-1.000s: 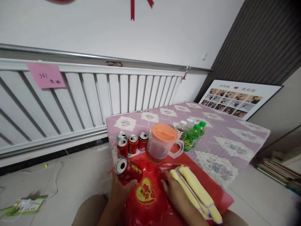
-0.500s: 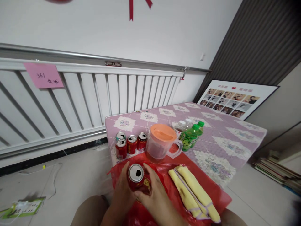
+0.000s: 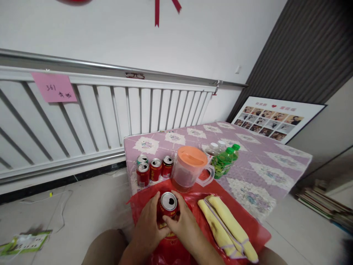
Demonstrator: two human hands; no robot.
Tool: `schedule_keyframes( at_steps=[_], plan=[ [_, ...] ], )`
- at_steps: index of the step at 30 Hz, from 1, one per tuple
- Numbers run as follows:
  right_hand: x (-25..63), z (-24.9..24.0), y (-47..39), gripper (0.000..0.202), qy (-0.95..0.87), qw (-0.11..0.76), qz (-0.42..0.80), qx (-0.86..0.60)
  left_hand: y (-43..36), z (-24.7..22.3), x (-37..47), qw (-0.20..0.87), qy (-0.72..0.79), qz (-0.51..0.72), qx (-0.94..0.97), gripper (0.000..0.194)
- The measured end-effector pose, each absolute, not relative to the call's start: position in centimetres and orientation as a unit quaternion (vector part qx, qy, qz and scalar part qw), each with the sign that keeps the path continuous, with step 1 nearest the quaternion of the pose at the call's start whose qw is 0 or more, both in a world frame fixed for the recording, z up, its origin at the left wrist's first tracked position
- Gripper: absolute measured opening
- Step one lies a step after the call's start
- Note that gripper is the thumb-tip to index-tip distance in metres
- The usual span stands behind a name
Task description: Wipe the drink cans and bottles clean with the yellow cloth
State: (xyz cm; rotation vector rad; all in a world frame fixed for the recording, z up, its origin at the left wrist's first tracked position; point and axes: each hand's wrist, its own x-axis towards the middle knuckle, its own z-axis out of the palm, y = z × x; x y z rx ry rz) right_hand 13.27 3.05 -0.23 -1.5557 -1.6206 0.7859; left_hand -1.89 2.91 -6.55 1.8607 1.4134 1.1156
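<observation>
Between my two hands is a red drink can [image 3: 168, 204], upright, its top opened. My left hand [image 3: 150, 222] wraps its left side, and my right hand [image 3: 184, 221] grips it from the right with the thumb across the front. The can is over a red plastic sheet [image 3: 201, 224]; whether its base touches the sheet is hidden. Just beyond stand several opened cans, among them a red can [image 3: 142, 176] and a green-rimmed can [image 3: 142, 159]. A clear pitcher [image 3: 183, 173] with an orange lid [image 3: 192, 156] holds a little liquid.
Right of my hands lies a folded yellow cloth [image 3: 228, 228]. Green-capped bottles [image 3: 224, 162] and white-capped bottles [image 3: 211, 149] stand behind the pitcher on the flowered tablecloth [image 3: 264, 173]. A white radiator [image 3: 162, 106] lines the wall; a photo board [image 3: 278, 117] leans at right.
Both hands and the red can have shifted slightly right. The view has moved a little; the other cans, pitcher and cloth stay in place.
</observation>
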Motion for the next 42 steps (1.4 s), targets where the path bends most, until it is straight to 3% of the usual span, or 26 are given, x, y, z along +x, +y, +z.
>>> schedule_keyframes(
  at_steps=[5, 33, 42],
  plan=[
    [13.6, -0.1, 3.1, 0.073, -0.623, 0.369, 0.33, -0.606, 2.9, -6.5, -2.2, 0.262, 0.514, 0.413, 0.704, 0.081],
    [13.6, -1.6, 3.0, 0.071, -0.641, 0.396, 0.317, -0.576, 3.5, -7.2, -1.7, 0.251, 0.552, 0.389, 0.694, 0.076],
    [14.7, -1.2, 2.2, 0.075, -0.654, 0.355, 0.33, -0.581, 3.4, -7.1, -1.7, 0.254, 0.555, 0.406, 0.681, 0.075]
  ],
)
